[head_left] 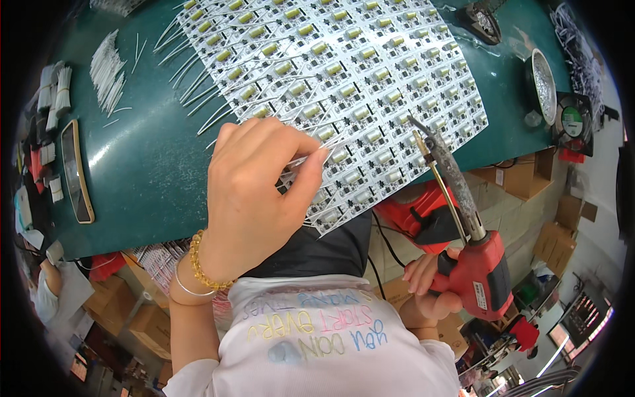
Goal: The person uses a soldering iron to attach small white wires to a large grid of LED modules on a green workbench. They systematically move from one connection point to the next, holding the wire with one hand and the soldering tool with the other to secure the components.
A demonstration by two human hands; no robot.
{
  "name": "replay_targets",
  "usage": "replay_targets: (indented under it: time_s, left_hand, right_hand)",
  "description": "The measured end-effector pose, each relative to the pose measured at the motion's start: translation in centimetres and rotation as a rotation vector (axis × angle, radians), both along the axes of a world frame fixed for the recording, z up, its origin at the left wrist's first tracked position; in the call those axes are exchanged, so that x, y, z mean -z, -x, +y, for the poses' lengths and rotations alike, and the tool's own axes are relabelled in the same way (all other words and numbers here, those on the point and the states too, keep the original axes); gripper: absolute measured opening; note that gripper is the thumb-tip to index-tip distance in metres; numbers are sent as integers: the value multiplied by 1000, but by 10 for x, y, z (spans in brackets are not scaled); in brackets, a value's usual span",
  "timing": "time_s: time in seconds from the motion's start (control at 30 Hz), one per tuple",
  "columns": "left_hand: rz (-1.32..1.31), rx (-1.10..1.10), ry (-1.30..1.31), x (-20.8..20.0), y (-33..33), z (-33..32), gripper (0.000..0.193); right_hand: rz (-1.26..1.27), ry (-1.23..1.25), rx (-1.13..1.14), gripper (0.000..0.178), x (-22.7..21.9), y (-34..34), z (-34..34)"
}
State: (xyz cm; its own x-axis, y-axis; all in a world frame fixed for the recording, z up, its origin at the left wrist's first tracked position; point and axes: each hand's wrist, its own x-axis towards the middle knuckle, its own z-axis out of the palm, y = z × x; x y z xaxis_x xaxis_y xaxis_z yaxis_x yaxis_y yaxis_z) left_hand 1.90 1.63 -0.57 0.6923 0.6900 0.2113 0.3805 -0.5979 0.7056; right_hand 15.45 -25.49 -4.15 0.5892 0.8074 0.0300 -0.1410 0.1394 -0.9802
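Observation:
A large white panel of circuit boards (370, 92), set with rows of yellowish-green rectangular components, lies on the green table. My left hand (258, 178) is over its near left part, thumb and forefinger pinched on thin white wires (334, 140). More white wires (198, 86) stick out from the panel's left edge. In my right hand (430, 284) is a red and black soldering gun (486, 278), gripped by its handle. Its long dark tip and the thin brass-coloured tube beside it point up over the panel's right part. Whether the tip touches a board, I cannot tell.
Loose white wires (107, 73) lie at the far left of the green table (152, 172). A phone (78, 171) and bundled wires (61, 89) sit by the left edge. Toward the right are a metal bowl (542, 86), a small fan (573, 122) and a dark holder (481, 25). Cardboard boxes (522, 175) stand below.

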Motion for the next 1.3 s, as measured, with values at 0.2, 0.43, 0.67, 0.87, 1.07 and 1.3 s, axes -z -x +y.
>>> replay_targets:
  time_s: [0.2,0.43,0.67,0.87,1.07,1.3]
  left_hand:
    - [7,21,20,5,2,-2,11]
    - [75,35,22,0,0,3,10]
    - [82,45,25,0,0,4,9]
    - [73,52,27,0,0,5,8]
    - [69,50,30,0,0,4,9]
    - [73,43,17,-2,2,5,7]
  right_hand:
    - [31,137,-107,99,-3,-5,-17]
    - [-199,607,-63,94,-8,-1,-37]
    - [-123,434,-27,91,0,3,-31]
    - [39,338,-38,94,-11,4,-19]
    - [-23,416,-80,96,-21,3,-5]
    - [3,352,19,94,-10,7,-17]
